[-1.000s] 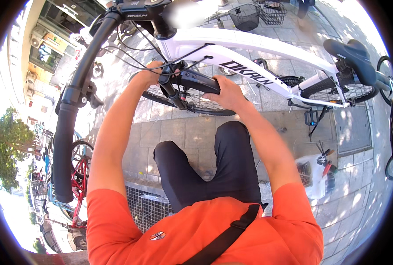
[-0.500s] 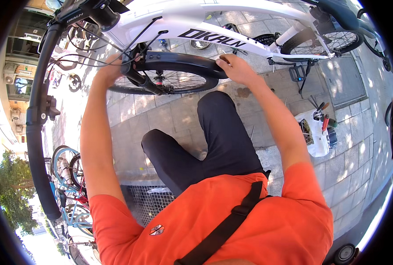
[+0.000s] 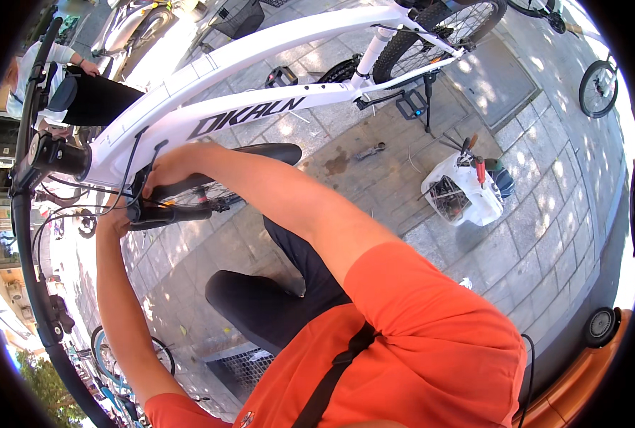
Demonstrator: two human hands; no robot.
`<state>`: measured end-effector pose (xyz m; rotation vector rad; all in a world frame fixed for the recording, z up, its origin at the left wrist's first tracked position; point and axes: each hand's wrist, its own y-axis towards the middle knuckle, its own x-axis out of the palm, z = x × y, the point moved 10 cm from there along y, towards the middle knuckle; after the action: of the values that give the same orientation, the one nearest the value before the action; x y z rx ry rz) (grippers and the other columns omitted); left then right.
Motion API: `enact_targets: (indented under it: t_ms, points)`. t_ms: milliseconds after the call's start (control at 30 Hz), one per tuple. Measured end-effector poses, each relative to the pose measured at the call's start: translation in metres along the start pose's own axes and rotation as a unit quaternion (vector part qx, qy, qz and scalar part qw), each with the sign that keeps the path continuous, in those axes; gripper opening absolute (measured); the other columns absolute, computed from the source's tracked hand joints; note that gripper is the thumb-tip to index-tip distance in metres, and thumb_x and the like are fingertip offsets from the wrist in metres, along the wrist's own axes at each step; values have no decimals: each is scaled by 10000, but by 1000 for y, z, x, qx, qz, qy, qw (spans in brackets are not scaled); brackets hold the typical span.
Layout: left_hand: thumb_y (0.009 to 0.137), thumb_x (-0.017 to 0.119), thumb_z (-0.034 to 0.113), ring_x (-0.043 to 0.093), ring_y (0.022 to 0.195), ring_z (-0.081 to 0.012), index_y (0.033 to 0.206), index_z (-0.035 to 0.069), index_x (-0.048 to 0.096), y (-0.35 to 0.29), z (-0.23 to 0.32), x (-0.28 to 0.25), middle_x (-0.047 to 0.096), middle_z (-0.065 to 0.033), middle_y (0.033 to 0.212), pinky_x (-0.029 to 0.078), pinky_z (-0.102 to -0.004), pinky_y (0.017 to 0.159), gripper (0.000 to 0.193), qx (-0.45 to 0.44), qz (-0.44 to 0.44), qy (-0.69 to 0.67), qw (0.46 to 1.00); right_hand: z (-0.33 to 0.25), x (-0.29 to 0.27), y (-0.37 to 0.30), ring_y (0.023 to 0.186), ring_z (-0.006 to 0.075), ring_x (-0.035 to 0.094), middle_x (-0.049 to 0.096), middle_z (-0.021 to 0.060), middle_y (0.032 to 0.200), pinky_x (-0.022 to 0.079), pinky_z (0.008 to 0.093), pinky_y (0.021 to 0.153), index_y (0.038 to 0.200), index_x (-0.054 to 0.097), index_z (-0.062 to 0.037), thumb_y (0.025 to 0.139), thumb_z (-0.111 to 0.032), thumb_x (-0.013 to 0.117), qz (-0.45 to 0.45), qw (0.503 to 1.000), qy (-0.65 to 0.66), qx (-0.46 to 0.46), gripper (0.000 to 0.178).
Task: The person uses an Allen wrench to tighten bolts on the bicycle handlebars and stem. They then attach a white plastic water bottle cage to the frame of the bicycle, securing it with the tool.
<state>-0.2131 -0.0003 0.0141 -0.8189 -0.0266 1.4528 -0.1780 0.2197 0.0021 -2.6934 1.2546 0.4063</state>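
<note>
A white bicycle frame [image 3: 260,107] with a black handlebar [image 3: 35,207] stands in front of me. Around the front wheel is a black front fork [image 3: 182,212], and a smooth black mudguard [image 3: 278,151] curves over the tyre. My right hand [image 3: 178,165] reaches across to the fork crown, fingers curled down over the mudguard's front part. On the fork's far left side is my left hand [image 3: 119,217], its fingers bent in behind the fork. What those fingers hold is hidden. Thin black cables [image 3: 82,207] loop close to both hands.
A white open bag of tools [image 3: 467,189] lies on the paving to the right, near a small metal tool [image 3: 369,151]. The bicycle's pedal [image 3: 411,105] and kickstand [image 3: 428,100] are beyond. A person [image 3: 67,85] is at upper left. An orange vehicle [image 3: 581,378] is at lower right.
My right hand has gone from the mudguard's rear end leftward to the fork crown. My view has shifted right, and a person now shows at upper left.
</note>
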Motion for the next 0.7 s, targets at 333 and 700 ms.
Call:
enact_targets:
  t_ms: [333, 700]
  points:
    - [967, 759, 241, 710, 817, -174, 1247, 74, 653, -30, 32, 41, 708, -36, 989, 612, -342, 720, 343, 53, -22, 70, 996, 34, 3, 32, 1085, 259, 684, 724, 117, 1204, 500, 378, 961, 1277, 704, -9, 1000, -466, 643, -14, 1000, 7, 24, 538]
    - [982, 737, 251, 704, 771, -187, 1145, 2, 685, 10, -4, 14, 727, -87, 993, 588, -337, 682, 302, 79, -38, 15, 996, 45, -7, 8, 1239, 331, 658, 699, 202, 1317, 485, 422, 1073, 1413, 656, -91, 921, -605, 668, 94, 994, -44, 26, 711]
